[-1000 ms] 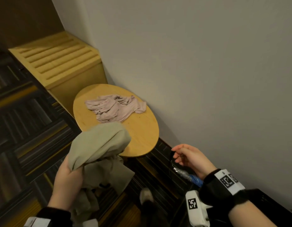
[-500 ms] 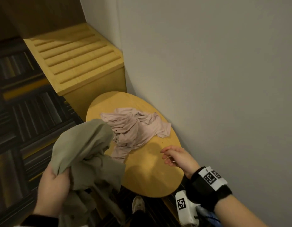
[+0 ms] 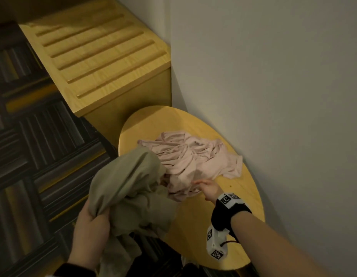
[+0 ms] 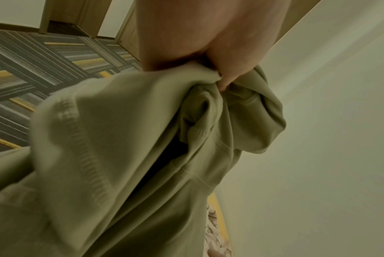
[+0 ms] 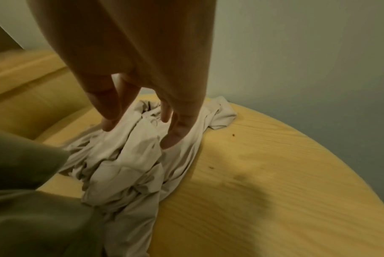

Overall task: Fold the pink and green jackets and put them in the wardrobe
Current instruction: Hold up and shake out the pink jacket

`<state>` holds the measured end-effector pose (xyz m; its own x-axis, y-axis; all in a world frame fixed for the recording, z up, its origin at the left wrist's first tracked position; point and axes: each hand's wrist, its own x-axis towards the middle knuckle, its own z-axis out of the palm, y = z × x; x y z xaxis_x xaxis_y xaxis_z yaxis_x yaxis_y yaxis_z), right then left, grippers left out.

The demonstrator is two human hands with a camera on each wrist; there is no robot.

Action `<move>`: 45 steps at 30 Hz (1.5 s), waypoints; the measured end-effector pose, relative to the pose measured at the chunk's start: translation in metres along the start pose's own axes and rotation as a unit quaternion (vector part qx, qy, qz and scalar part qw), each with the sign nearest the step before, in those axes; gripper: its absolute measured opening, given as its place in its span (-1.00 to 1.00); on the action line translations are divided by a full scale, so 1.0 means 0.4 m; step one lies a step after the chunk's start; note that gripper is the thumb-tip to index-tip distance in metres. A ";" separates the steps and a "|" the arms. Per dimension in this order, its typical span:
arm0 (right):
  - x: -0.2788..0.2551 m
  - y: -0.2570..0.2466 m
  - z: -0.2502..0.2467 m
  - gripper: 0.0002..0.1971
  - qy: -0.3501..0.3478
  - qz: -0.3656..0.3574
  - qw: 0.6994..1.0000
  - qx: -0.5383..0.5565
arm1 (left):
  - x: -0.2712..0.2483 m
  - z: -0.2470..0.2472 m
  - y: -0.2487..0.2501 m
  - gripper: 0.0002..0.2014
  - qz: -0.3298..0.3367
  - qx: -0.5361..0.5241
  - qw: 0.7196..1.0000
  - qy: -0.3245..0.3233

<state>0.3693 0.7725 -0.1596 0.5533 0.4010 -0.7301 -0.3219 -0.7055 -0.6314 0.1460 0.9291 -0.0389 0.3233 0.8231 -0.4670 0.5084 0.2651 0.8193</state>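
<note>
The pink jacket (image 3: 193,158) lies crumpled on a round wooden table (image 3: 243,198) by the wall. My left hand (image 3: 91,232) grips the bunched green jacket (image 3: 129,188), held up over the table's left edge, its rest hanging down. In the left wrist view my fingers (image 4: 230,76) curl into the green jacket (image 4: 125,156). My right hand (image 3: 205,186) reaches over the near edge of the pink jacket (image 5: 129,156). Its fingertips (image 5: 175,137) point down onto the cloth, spread and nearly straight, with nothing pinched between them.
A slatted wooden bench (image 3: 97,56) stands behind the table in the corner. A plain wall (image 3: 273,76) runs along the right. Striped dark carpet (image 3: 33,146) covers the floor at left. The green jacket (image 5: 22,191) fills the lower left of the right wrist view.
I have stepped closer to the table. My right hand moved from beside the wall over the table onto the pink jacket. The left hand kept the green jacket and carried it forward.
</note>
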 end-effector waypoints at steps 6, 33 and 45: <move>0.124 -0.008 0.131 -0.58 -0.034 0.046 0.998 -0.019 | 0.143 -0.042 0.005 -0.68 -0.038 0.017 0.998 -0.050; -0.021 -0.525 0.391 -0.66 -0.040 0.072 0.836 0.542 | 0.498 -0.248 0.238 -0.46 0.021 0.053 0.989 -0.139; -0.199 -0.942 0.490 -0.74 -0.132 -0.178 0.905 0.363 | 0.529 -0.349 0.482 -0.64 0.235 0.017 0.916 -0.323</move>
<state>0.2959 1.1211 0.0849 0.5497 0.7204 -0.4229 -0.6316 0.0271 -0.7748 0.2009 1.2246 0.0667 0.9129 0.3695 -0.1733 0.2126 -0.0679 0.9748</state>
